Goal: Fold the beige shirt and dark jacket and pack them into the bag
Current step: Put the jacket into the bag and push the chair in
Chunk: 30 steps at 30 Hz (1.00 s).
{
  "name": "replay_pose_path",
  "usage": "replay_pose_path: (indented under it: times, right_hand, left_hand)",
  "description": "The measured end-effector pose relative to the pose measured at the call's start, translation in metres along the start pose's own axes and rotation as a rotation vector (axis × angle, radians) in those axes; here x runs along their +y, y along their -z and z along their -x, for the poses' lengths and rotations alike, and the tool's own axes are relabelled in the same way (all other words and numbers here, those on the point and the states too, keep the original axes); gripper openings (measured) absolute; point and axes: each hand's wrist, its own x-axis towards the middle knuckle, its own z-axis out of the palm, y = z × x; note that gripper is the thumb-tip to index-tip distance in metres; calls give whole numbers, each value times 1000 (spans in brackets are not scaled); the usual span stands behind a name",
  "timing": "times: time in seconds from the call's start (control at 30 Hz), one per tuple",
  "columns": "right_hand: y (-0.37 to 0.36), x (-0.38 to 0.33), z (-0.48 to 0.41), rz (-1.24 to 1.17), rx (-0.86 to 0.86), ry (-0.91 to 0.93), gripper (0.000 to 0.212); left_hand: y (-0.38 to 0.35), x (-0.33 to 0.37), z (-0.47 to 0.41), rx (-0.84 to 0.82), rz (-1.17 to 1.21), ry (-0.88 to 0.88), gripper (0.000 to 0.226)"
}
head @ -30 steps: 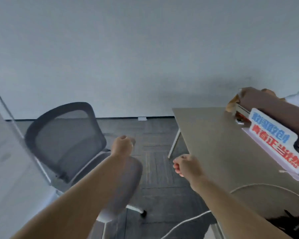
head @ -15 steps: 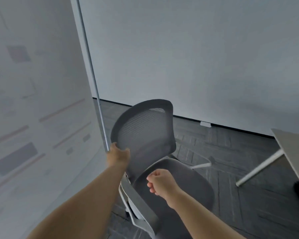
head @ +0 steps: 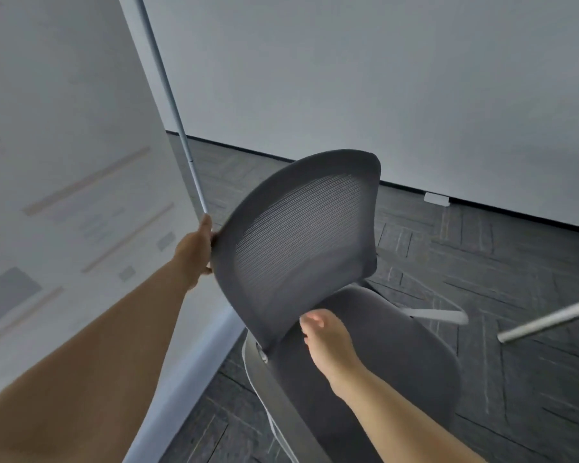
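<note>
**A:** Left hand (head: 196, 250)?
**B:** Clamped round the side rim of the grey chair backrest (head: 301, 242).
**A:** Right hand (head: 330, 342)?
**B:** Below and right of that grip, fingers curled together on nothing, just beside the backrest's lower edge, over the seat (head: 398, 355).
**A:** Beige shirt, dark jacket, bag?
**B:** Out of frame; impossible to place.
**A:** Around the grip?
**B:** White panel (head: 64, 195) left, pole (head: 178, 128) just above, dark floor (head: 482, 262) beyond.

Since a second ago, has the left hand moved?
Yes. The left hand, then clear of the chair back, has reached it and grips its left edge.
</note>
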Motion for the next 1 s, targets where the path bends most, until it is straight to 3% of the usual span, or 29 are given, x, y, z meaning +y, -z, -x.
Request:
replay_pose_path:
  times: [0.07,0.13,0.27,0.37,0.5,0.6,0.7,0.73,0.87,1.0]
  right_hand:
    - [1,-19,-13,-61,82,50,15]
    - [1,-41,-26,-102,129,90,36]
    - [-1,-84,-30,-164,-66,98,80]
    - [-9,-94,-25,-102,-159,70,93]
    - [-12,-77,-23,-25,41,161,46]
    - [18,-62,-19,-28,140,172,30]
    - [63,-48,-4,25,146,174,36]
    - [79,-43,2,67,152,162,38]
    - [143,-21,29,165,175,71,32]
    - [212,-1,55,340,237,-14,9]
  left_hand:
    - [6,11,12,-93,-49,15,69]
    - [12,20,26,-186,-156,33,73]
    - [8,30,55,-379,-396,103,81]
    - [-14,30,77,-490,-427,104,70]
    - [-46,16,90,-590,-337,127,45]
    - [-74,10,102,-737,-213,216,65]
    - [-110,5,103,-905,-118,345,85]
    - [-124,8,101,-883,-113,340,85]
    - [-190,52,97,-537,14,163,69]
    - [-264,102,99,-471,-61,-27,81]
